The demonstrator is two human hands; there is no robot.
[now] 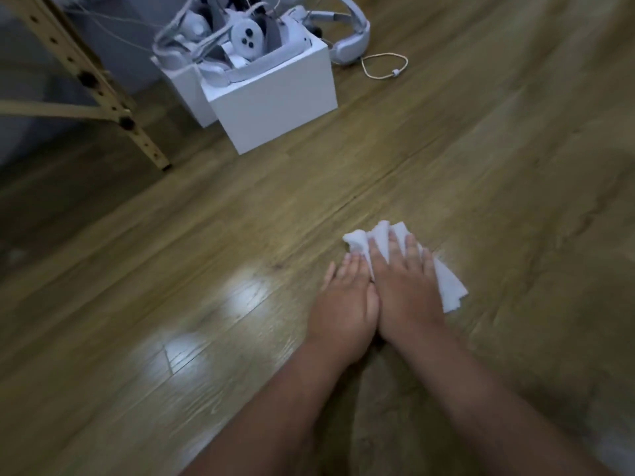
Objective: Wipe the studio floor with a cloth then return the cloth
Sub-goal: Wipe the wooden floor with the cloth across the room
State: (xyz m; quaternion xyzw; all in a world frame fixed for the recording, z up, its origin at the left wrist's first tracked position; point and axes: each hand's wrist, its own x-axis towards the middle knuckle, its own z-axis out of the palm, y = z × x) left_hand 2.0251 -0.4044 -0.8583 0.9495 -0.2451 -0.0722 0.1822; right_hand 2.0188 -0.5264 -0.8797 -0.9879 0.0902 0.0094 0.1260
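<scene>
A white cloth [450,286] lies crumpled on the wooden studio floor [481,149], right of centre. My right hand [405,286] presses flat on top of it with straight, spread fingers. My left hand [347,297] lies flat beside the right one, touching it, with its fingertips at the cloth's left edge and its palm on the floor. Most of the cloth is hidden under the hands; its corners stick out at the top left and lower right.
Two white boxes [275,108] holding white headsets and cables stand at the back, with another headset [350,36] and a looped cord [385,67] behind them. A beige perforated table leg [103,94] slants at the back left. Light glares off the floor [192,352].
</scene>
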